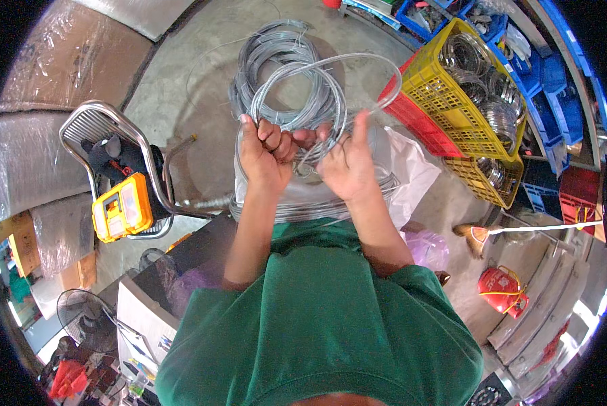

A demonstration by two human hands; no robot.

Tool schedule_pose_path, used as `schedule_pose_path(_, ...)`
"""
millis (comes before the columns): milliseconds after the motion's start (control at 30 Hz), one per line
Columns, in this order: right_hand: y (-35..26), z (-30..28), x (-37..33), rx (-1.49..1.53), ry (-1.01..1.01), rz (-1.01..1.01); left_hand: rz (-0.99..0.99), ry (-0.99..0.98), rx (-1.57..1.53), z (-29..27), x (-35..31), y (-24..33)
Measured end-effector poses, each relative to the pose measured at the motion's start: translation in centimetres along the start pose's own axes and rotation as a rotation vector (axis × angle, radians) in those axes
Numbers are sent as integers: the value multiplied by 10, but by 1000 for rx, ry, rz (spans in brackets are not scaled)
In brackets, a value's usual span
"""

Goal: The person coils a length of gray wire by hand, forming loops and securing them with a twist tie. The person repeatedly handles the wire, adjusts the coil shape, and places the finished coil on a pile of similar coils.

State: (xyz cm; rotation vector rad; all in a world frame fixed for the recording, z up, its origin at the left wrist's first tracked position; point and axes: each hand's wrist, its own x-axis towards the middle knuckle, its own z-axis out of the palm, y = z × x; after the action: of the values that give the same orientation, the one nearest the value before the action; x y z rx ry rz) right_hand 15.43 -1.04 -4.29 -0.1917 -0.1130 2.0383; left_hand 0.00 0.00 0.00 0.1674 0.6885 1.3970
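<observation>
The wire (339, 101) is silver-grey — the shirt (323, 318) plain green.

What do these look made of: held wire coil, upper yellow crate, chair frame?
Held wire coil: likely metal, silver-grey with a soft sheen; thin strands form a smooth loop. Alloy or coating: can't tell.
Upper yellow crate: probably moulded plastic; uniform colour, grid-perforated walls.
Chair frame: likely chromed or polished metal tube; bright highlights along its bends.

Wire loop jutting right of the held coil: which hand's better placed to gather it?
Likely the right hand: its raised thumb sits close to the lower end of the wire loop. The left hand is farther off, at the left side of the held coil, fingers curled.
</observation>
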Motion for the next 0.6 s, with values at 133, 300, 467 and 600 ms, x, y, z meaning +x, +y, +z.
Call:
schedule_pose_path(133,6,-3,0,-311,376,83,50,-51,179,-1,1,-10)
schedule_pose_path(300,-11,-24,9,-270,391,380,122,-154,345,-7,2,-23)
schedule_pose_path(467,-32,-32,16,-301,313,590,227,-267,710,-14,4,-28)
schedule_pose_path(600,-42,-35,7,-386,285,616,266,-394,878,-22,2,-28)
